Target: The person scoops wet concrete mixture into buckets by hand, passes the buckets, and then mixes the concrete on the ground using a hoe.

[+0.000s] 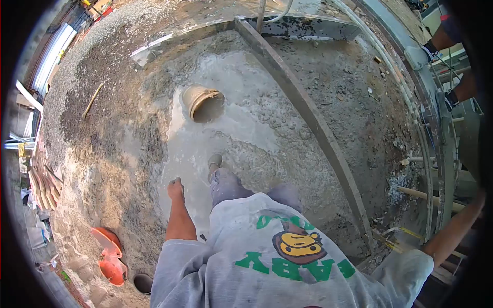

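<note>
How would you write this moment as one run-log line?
left hand: fingers curled, above grey slurry | right hand: not visible | bucket: tipped on its side

- Outdoor construction site indicated
- Ground (115,177) partly covered in wet grey mix (187,154)
- 1 bucket (194,100) tipped sideways
- Gravel (110,49) spread alongside
- 1 long beam (322,128) laid across

Bright sunlight falls on the brown dirt (115,190) to the left of the left hand (176,190), small gray stones (110,38) lie farther ahead on that side, and a low wall (318,29) stands well ahead of the hand, toward its right.
</note>
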The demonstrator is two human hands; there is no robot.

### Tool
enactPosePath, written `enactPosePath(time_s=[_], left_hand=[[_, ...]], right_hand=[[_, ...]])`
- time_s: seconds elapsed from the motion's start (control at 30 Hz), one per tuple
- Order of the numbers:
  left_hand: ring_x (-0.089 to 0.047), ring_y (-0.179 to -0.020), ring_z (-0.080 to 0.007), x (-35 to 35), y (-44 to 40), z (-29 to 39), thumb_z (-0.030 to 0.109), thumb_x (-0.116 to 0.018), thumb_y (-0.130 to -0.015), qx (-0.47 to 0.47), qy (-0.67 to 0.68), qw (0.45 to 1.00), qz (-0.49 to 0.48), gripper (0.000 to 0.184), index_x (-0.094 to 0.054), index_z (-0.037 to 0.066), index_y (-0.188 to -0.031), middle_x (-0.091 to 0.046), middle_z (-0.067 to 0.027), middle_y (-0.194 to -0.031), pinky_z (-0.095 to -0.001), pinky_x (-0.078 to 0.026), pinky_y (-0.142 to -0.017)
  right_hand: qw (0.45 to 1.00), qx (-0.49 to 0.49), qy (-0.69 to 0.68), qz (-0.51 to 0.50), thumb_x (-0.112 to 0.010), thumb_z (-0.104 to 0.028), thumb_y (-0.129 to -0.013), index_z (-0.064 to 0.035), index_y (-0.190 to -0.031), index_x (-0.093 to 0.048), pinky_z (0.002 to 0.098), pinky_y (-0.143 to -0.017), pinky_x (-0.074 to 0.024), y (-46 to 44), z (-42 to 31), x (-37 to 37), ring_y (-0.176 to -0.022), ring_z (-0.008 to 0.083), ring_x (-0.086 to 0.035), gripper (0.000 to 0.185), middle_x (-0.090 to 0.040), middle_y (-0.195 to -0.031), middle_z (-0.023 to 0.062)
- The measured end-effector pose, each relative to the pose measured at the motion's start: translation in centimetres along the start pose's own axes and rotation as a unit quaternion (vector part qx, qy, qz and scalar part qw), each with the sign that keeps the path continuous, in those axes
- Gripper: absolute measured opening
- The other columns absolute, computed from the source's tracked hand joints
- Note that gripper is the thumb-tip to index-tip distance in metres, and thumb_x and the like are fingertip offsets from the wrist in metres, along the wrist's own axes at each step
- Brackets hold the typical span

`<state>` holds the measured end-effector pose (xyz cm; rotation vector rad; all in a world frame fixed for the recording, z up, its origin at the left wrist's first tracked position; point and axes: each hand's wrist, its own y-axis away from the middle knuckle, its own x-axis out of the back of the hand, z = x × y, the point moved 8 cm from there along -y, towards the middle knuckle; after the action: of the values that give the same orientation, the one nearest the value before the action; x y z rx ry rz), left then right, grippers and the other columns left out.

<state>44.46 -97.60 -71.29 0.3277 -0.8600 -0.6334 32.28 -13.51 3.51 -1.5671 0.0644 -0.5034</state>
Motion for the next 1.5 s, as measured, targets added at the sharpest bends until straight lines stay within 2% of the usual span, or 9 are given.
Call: enactPosePath(time_s=[0.13, 0.27, 0.47, 0.7, 0.77, 0.97, 1.17, 1.23, 1.5], left_hand=[[-0.063, -0.083, -0.0269, -5.2, -7.5, -0.1, 0.030, -0.059, -0.083, -0.038, -0.116, 0.990, -0.065, 0.038, -0.064, -0.004, -0.099, -0.066, -0.0186, -0.088, -0.0354, -0.047, -0.076], [-0.063, -0.091, -0.0289, -12.1, -13.6, 8.2, 0.031, -0.057, -0.084, -0.098, -0.165, 0.968, -0.160, 0.036, -0.064, 0.000, -0.101, -0.066, -0.0190, -0.093, -0.0357, -0.046, -0.082], [-0.062, -0.091, -0.0308, -22.8, -25.3, 17.8, 0.033, -0.055, -0.086, -0.225, -0.236, 0.923, -0.206, 0.036, -0.064, 0.002, -0.103, -0.066, -0.0184, -0.093, -0.0345, -0.046, -0.082], [-0.059, -0.092, -0.0394, -36.6, -34.2, 23.5, 0.040, -0.049, -0.088, -0.313, -0.306, 0.871, -0.222, 0.043, -0.063, 0.003, -0.104, -0.063, -0.0236, -0.096, -0.0410, -0.045, -0.081], [-0.060, -0.086, -0.0393, -37.8, -35.0, 23.2, 0.041, -0.049, -0.088, -0.294, -0.367, 0.863, -0.184, 0.043, -0.065, 0.003, -0.102, -0.065, -0.0223, -0.091, -0.0419, -0.047, -0.077], [-0.062, -0.064, -0.0185, -35.4, -38.0, 19.7, 0.033, -0.061, -0.086, -0.274, -0.221, 0.914, -0.203, 0.031, -0.069, 0.004, -0.093, -0.068, -0.0129, -0.077, -0.0313, -0.047, -0.062], [-0.062, -0.081, -0.0287, -38.2, -38.7, 18.8, 0.056, -0.053, -0.083, -0.265, -0.312, 0.900, -0.150, 0.052, -0.070, 0.008, -0.092, -0.067, -0.0131, -0.082, -0.0366, -0.046, -0.074], [-0.059, -0.098, -0.0352, -39.0, -39.9, 16.6, 0.066, -0.041, -0.084, -0.222, -0.308, 0.904, -0.195, 0.068, -0.068, 0.006, -0.101, -0.067, -0.0169, -0.095, -0.0399, -0.044, -0.086], [-0.045, -0.119, -0.0379, -42.1, -27.8, 13.5, 0.047, -0.049, -0.090, -0.368, -0.275, 0.837, -0.297, 0.062, -0.045, -0.001, -0.128, -0.049, -0.0244, -0.127, -0.0395, -0.036, -0.099]], right_hand=[[0.953, -0.065, -0.104, -0.278, -0.053, -0.022, -0.092, 0.0006, -0.115, -0.057, 0.0358, -0.091, -0.0413, 23.7, -9.6, -13.0, -0.109, 0.0232, -0.053, 0.033, -0.056, -0.118, 0.0146], [0.645, -0.227, -0.079, -0.725, -0.057, -0.026, -0.084, 0.0025, -0.115, -0.056, 0.0378, -0.091, -0.0425, 56.5, -19.9, -20.2, -0.108, 0.0345, -0.055, 0.043, -0.057, -0.115, 0.0226], [0.473, -0.082, -0.085, -0.873, -0.059, -0.024, -0.078, -0.0049, -0.125, -0.046, 0.0453, -0.093, -0.0426, 88.5, -46.8, -25.7, -0.109, 0.0401, -0.052, 0.053, -0.052, -0.119, 0.0242], [0.664, 0.039, -0.255, -0.702, -0.057, -0.011, -0.080, -0.0123, -0.135, -0.035, 0.0436, -0.102, -0.0327, 92.8, -77.8, -41.1, -0.126, 0.0298, -0.036, 0.059, -0.033, -0.138, 0.0135], [0.696, 0.079, -0.296, -0.649, -0.053, -0.015, -0.083, -0.0121, -0.121, -0.049, 0.0420, -0.100, -0.0339, 93.7, -82.3, -41.8, -0.119, 0.0276, -0.043, 0.038, -0.047, -0.125, 0.0109], [0.647, 0.240, -0.304, -0.657, -0.053, -0.025, -0.083, -0.0133, -0.102, -0.059, 0.0478, -0.082, -0.0441, 96.0, -84.0, -36.0, -0.103, 0.0276, -0.054, 0.023, -0.060, -0.095, 0.0053], [0.634, 0.206, -0.209, -0.716, -0.059, -0.016, -0.076, -0.0099, -0.113, -0.054, 0.0501, -0.080, -0.0473, 93.6, -72.9, -33.9, -0.093, 0.0342, -0.059, 0.038, -0.052, -0.110, 0.0155], [0.515, 0.052, -0.176, -0.837, -0.063, -0.007, -0.069, -0.0103, -0.121, -0.049, 0.0450, -0.079, -0.0508, 94.1, -67.2, -33.0, -0.101, 0.0347, -0.056, 0.054, -0.047, -0.119, 0.0175], [0.637, -0.088, -0.136, -0.754, -0.067, 0.001, -0.061, -0.0118, -0.130, -0.040, 0.0419, -0.077, -0.0525, 93.2, -53.8, -28.0, -0.106, 0.0373, -0.054, 0.076, -0.027, -0.140, 0.0177]])
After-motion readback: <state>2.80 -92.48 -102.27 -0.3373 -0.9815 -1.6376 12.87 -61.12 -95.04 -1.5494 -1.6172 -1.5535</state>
